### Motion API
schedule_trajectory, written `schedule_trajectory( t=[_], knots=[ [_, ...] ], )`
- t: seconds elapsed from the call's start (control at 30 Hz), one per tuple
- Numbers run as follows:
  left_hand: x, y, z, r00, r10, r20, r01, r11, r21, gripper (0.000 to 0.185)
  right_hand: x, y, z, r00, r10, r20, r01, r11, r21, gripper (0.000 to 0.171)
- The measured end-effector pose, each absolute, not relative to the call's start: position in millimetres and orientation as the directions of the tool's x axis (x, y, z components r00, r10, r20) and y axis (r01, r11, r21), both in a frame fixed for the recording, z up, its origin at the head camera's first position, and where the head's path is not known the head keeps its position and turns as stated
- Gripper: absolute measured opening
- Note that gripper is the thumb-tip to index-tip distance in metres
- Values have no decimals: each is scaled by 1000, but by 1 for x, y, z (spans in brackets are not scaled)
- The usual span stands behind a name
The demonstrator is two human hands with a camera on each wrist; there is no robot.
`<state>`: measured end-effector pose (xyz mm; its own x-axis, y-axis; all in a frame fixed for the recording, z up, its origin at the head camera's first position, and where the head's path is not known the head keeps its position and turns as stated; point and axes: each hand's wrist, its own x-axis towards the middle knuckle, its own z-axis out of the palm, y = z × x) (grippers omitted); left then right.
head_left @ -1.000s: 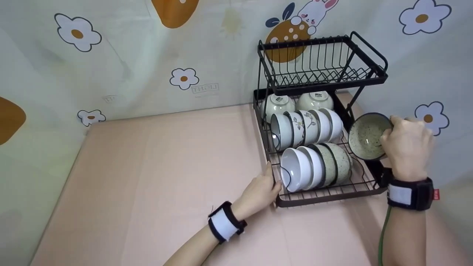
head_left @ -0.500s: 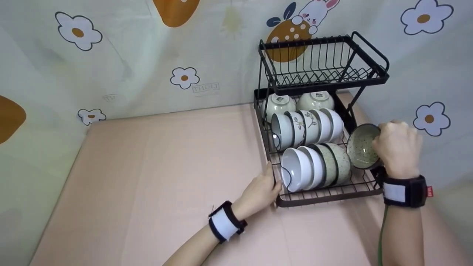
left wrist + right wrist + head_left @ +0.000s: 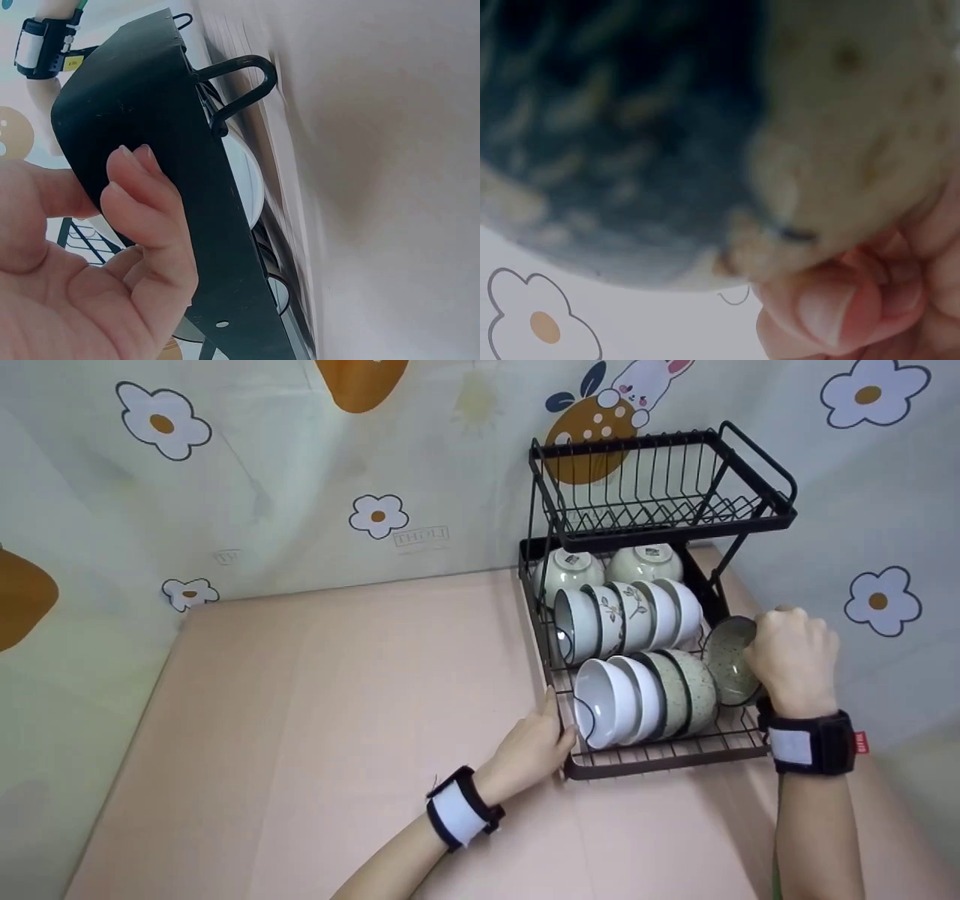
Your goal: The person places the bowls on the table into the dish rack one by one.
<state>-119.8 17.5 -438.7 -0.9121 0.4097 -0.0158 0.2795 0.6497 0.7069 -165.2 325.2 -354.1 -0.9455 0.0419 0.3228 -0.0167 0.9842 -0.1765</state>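
Note:
A black two-tier dish rack (image 3: pixel 652 761) stands at the right of a pink table. Its lower tier holds rows of white and speckled bowls (image 3: pixel 637 699) set on edge. My right hand (image 3: pixel 791 660) grips a speckled bowl with a dark rim (image 3: pixel 726 661) and holds it on edge at the right end of the front row. In the right wrist view the same speckled bowl (image 3: pixel 705 127) fills the frame, blurred, with my fingertips (image 3: pixel 832 307) under it. My left hand (image 3: pixel 536 742) holds the rack's front left corner (image 3: pixel 150 150), fingers curled round its black edge.
The rack's upper tier (image 3: pixel 660 495) holds nothing. The pink tabletop (image 3: pixel 337 720) stretches left of the rack. A flower-patterned curtain (image 3: pixel 262 472) closes the back and the right side close behind the rack.
My right hand has carried the speckled bowl left and down, from beside the rack into the right end of the front row. The left hand has stayed on the rack's corner.

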Motion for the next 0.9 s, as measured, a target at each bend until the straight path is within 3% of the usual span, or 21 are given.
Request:
schedule_trajectory(
  t=[0.33,0.63,0.9],
  knots=[
    [-120,19,-438,-907,420,-24,279,644,712,69,-161,323,-369,-955,-21,294,-52,994,-97,10],
    [-119,18,-439,-910,414,-22,279,649,708,69,-153,308,-380,-910,-98,402,-112,994,-12,12],
    [-120,17,-439,-909,416,-10,295,661,690,68,-156,296,-389,-879,-160,450,-184,983,-9,5]
  ],
)
